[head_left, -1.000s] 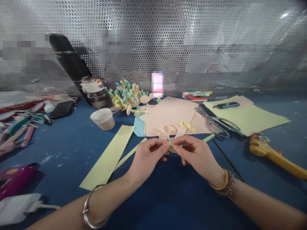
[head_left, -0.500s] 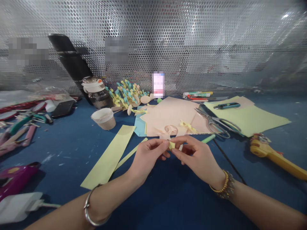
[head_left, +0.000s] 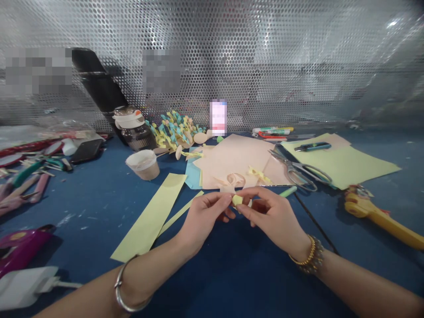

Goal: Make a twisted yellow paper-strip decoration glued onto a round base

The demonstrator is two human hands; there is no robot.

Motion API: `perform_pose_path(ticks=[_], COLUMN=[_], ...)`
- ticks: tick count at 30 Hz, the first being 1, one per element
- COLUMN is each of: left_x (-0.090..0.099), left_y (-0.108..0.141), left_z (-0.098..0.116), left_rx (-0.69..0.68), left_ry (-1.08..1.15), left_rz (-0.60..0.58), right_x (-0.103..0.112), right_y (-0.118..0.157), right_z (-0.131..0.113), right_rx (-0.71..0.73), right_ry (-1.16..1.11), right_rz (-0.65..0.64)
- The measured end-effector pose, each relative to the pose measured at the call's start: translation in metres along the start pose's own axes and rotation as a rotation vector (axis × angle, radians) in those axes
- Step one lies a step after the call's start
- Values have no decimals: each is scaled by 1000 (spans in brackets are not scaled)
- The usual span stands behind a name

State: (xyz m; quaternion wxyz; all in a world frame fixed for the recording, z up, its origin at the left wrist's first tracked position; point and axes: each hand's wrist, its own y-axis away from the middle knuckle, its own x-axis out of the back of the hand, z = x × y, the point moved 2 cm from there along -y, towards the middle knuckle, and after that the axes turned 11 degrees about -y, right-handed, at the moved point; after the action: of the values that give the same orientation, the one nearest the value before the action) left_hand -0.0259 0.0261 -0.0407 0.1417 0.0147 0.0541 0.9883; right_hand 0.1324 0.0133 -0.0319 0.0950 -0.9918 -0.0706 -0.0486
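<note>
A small folded piece of yellow paper [head_left: 237,200] is pinched between the fingertips of both hands above the blue table. My left hand [head_left: 208,217] grips its left side, thumb and index finger together. From the right, my right hand [head_left: 270,214] holds it with thumb and index finger. A wide yellow paper strip [head_left: 154,214] and a narrow yellow strip [head_left: 181,213] lie left of my left hand. Just beyond my fingers, a curled pale strip [head_left: 236,179] and a crinkled yellow strip [head_left: 260,174] rest on pink paper [head_left: 235,152].
Scissors [head_left: 300,170], a cutter [head_left: 313,146] and a yellow tool [head_left: 380,218] lie right. Behind left stand a white cup [head_left: 144,164], a dark jar [head_left: 134,128] and colourful paper pieces [head_left: 175,128]. A purple tool [head_left: 24,247] and white plug [head_left: 28,287] sit far left.
The small yellow paper has turned slightly between the fingertips and shows a rounder face. Both hands stay in nearly the same place.
</note>
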Motion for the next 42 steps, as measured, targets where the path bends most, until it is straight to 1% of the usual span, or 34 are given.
perform_pose_path(ticks=[9,18,24,32,42], left_x=[0,0,0,0,-1], left_y=[-1,-1,-2,0,2], left_z=[2,1,-1,2,5], left_rx=[3,-2,-8,-30,-67], left_ry=[5,17,37,-55,-114], left_rz=[45,12,14,22,68], right_x=[-1,0,0,0,2], right_y=[-1,0,-1,-1,-2], right_z=[0,0,0,1,0], right_rx=[-16,-12,-5,4,-102], right_ry=[-27,-7,1,-1,-2], right_rz=[11,13,23,-6,-19])
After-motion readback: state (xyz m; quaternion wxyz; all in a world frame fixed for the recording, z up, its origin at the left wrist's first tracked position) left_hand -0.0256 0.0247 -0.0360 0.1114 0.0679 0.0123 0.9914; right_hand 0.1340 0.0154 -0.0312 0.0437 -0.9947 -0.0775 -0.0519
